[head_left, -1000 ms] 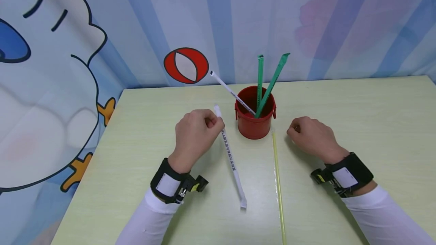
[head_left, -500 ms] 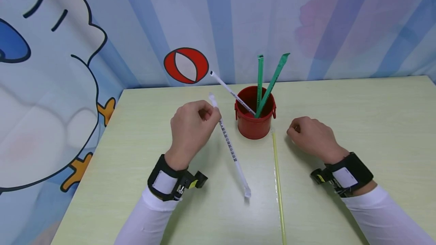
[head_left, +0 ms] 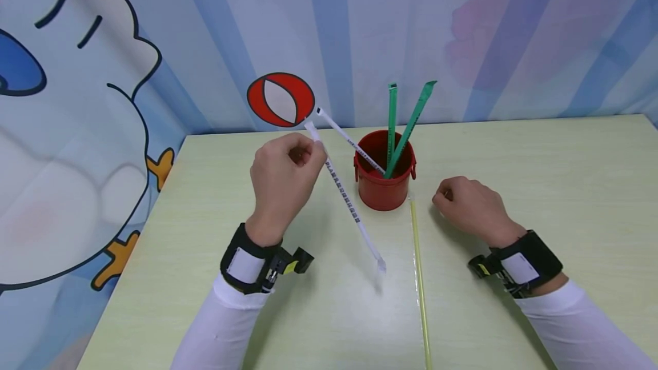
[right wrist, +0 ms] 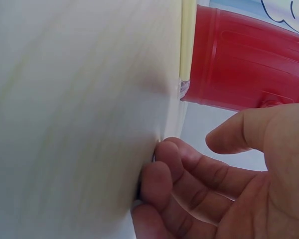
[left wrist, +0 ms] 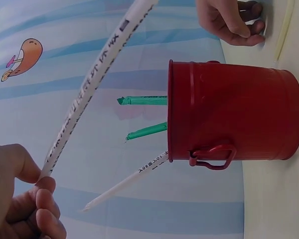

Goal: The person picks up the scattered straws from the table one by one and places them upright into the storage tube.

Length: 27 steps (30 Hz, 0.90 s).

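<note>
My left hand (head_left: 285, 181) pinches a white paper-wrapped straw (head_left: 343, 190) near its upper end, between thumb and forefinger. Printed characters run along the wrapper, and the straw slants down to the right over the table, left of a red bucket (head_left: 383, 194). In the left wrist view the held straw (left wrist: 84, 99) stretches away from the fingertips, with the bucket (left wrist: 239, 114) beyond it. To the right of the bucket, my right hand (head_left: 470, 210) rests on the table, its fingers loosely curled. The right wrist view shows nothing between its thumb and fingers (right wrist: 209, 169).
Two green wrapped straws (head_left: 416, 116) and one white wrapped straw (head_left: 349, 140) lean in the bucket. A yellow straw (head_left: 420, 278) in clear wrapping lies on the table (head_left: 565, 187) between the hands. A patterned backdrop (head_left: 380, 27) stands behind and to the left.
My left hand has moved up and away with the white straw, and the straw's lower end has swung up and to the right, closer to the bucket. The right hand has stayed put.
</note>
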Motion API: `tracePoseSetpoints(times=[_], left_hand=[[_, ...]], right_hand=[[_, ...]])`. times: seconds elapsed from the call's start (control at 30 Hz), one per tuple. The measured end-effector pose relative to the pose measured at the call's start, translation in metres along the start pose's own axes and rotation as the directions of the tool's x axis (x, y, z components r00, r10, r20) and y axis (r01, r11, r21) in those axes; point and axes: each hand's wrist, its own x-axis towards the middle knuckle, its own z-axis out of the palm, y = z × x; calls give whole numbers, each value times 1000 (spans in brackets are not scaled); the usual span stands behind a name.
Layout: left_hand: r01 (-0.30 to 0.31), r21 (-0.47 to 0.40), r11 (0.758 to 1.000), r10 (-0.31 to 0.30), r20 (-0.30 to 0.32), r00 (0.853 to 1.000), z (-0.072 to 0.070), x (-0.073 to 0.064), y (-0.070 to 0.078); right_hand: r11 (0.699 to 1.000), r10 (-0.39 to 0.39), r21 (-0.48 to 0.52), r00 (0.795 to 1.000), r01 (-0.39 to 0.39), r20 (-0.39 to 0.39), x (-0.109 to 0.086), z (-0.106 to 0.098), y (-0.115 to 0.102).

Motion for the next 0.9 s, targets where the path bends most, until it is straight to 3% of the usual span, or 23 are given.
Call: tracePoseSetpoints(times=[0.2, 0.53, 0.9], left_hand=[[-18, -84, 996, 10, -90, 996, -4, 10, -1], [-80, -210, 974, 29, -237, 971, -9, 21, -2], [-218, -253, 943, 89, -437, 895, -15, 30, -2]], right_hand=[[1000, 2, 4, 1000, -2, 3, 0, 0, 0], [1000, 0, 13, 1000, 0, 7, 0, 0, 0], [1000, -1, 11, 1000, 1, 9, 0, 0, 1]])
